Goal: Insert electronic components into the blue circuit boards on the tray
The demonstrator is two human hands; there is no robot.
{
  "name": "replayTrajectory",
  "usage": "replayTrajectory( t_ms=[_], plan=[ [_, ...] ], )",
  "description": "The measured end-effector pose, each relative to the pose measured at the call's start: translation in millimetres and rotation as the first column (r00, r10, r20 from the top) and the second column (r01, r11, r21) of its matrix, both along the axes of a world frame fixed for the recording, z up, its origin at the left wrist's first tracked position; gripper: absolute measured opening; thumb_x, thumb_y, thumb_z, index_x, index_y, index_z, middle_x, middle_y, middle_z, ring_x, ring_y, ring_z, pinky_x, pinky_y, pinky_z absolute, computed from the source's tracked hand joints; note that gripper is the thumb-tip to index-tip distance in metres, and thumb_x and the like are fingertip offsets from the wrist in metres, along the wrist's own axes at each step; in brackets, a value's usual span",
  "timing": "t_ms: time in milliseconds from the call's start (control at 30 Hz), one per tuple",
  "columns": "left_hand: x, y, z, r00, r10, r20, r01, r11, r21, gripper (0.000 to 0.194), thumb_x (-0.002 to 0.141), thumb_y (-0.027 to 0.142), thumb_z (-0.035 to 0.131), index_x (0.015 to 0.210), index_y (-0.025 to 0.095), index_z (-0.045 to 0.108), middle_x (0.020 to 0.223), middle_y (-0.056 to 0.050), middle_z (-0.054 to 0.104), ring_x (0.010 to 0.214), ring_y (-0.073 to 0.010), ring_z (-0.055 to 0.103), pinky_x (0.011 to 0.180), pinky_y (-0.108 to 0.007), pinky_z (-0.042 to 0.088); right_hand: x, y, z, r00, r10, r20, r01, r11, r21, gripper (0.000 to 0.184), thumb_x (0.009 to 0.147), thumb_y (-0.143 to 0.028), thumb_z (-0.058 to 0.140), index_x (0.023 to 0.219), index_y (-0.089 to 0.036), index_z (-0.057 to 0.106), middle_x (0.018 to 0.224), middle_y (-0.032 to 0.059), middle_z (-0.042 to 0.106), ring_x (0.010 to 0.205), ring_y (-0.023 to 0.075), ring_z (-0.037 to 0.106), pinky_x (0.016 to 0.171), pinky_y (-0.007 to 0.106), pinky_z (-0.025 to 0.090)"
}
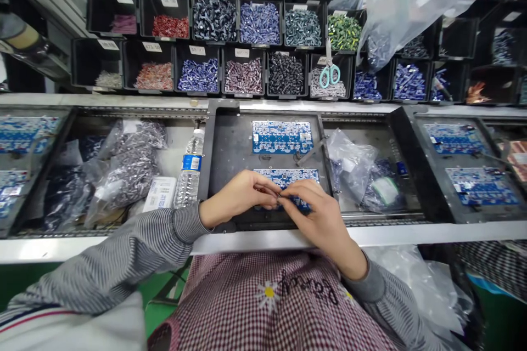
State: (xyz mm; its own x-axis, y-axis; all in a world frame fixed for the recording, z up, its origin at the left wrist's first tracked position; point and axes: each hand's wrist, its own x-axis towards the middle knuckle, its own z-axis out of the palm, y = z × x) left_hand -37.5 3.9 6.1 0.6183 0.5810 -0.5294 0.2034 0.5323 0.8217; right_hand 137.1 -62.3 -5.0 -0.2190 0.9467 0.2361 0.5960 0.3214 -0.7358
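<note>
A worker's left hand (239, 197) and right hand (317, 219) meet over a blue circuit board (286, 177) at an electronics assembly bench, the curled fingertips (275, 191) of both hands drawn tightly together and pinching a tiny dark component (280, 195), too small to identify. The component sits between the fingertips, just above the near part of the board, with the fingers hiding much of that board's lower half. The board lies in a dark metal fixture tray (230, 142), with a second blue circuit board (282, 137) beyond it in the same tray. Grey striped sleeves (123, 252) run from both wrists, above a red checked apron (255, 301) with a daisy motif. To the left of the tray stand a plastic water bottle (190, 170) with a blue label and a white box (160, 193), beside a clear bag of silver components (132, 164). To the right, a clear plastic bag (349, 159) lies in the bench recess. Two more blue boards (457, 139) sit in a tray further right. Along the back, labelled black bins (214, 17) hold sorted electronic parts in many colours, and teal-handled scissors (329, 74) hang in a bin of pale parts
</note>
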Motion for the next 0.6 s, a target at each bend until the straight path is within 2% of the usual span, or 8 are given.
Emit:
replayTrajectory(
  t_ms=[200, 300, 400, 467, 600],
  plan=[
    [-4, 1, -0.4, 0.998, -0.006, 0.057, 0.011, 0.996, -0.086, 0.015, 0.076, 0.021, 0.066, 0.086, 0.010, 0.072, 0.077, -0.008, 0.071, 0.069, -0.0122, 0.064, 0.070, -0.024, 0.050, 5, 2, 5.6, 0.998, 0.059, 0.021, -0.059, 0.998, 0.038, 0.012, 0.087, -0.016, 0.053, 0.087, -0.021, 0.064, 0.083, 0.0043, 0.064, 0.084, 0.0187, 0.057, 0.078, 0.037, 0.049],
    [-11, 4, -6.3, 0.997, 0.080, 0.013, -0.080, 0.997, -0.012, 0.014, 0.074, 0.019, 0.070, 0.084, 0.010, 0.070, 0.071, -0.005, 0.069, 0.062, -0.0097, 0.061, 0.064, -0.021, 0.049, 7, 2, 1.8, 0.995, 0.084, 0.057, -0.085, 0.996, 0.020, 0.014, 0.088, -0.016, 0.053, 0.091, -0.021, 0.065, 0.086, 0.0048, 0.063, 0.087, 0.0190, 0.055, 0.080, 0.038, 0.048],
    [-16, 8, -9.3, 0.986, 0.158, -0.051, -0.157, 0.987, 0.039, 0.014, 0.071, 0.016, 0.071, 0.084, 0.010, 0.069, 0.065, -0.003, 0.067, 0.058, -0.0094, 0.060, 0.061, -0.021, 0.048, 5, 2, -7.4, 0.979, 0.178, 0.096, -0.177, 0.984, -0.019, 0.016, 0.089, -0.016, 0.051, 0.091, -0.021, 0.066, 0.087, 0.0050, 0.063, 0.088, 0.0193, 0.053, 0.080, 0.038, 0.047],
    [-17, 10, -8.9, 0.985, 0.153, -0.076, -0.148, 0.987, 0.068, 0.011, 0.071, 0.016, 0.071, 0.080, 0.010, 0.069, 0.065, -0.003, 0.066, 0.058, -0.0096, 0.059, 0.060, -0.021, 0.048, 2, 3, -12.8, 0.965, 0.229, 0.127, -0.224, 0.973, -0.053, 0.016, 0.090, -0.016, 0.049, 0.090, -0.020, 0.065, 0.087, 0.0052, 0.063, 0.088, 0.0192, 0.052, 0.081, 0.037, 0.046],
    [-18, 8, -8.2, 0.990, 0.112, -0.086, -0.099, 0.984, 0.147, 0.008, 0.072, 0.015, 0.069, 0.079, 0.012, 0.072, 0.066, -0.002, 0.067, 0.060, -0.0097, 0.058, 0.061, -0.021, 0.047, -6, 5, -15.5, 0.939, 0.255, 0.231, -0.242, 0.967, -0.084, 0.015, 0.088, -0.014, 0.048, 0.083, -0.016, 0.062, 0.082, 0.0061, 0.061, 0.084, 0.0196, 0.050, 0.078, 0.036, 0.045]
  ],
)
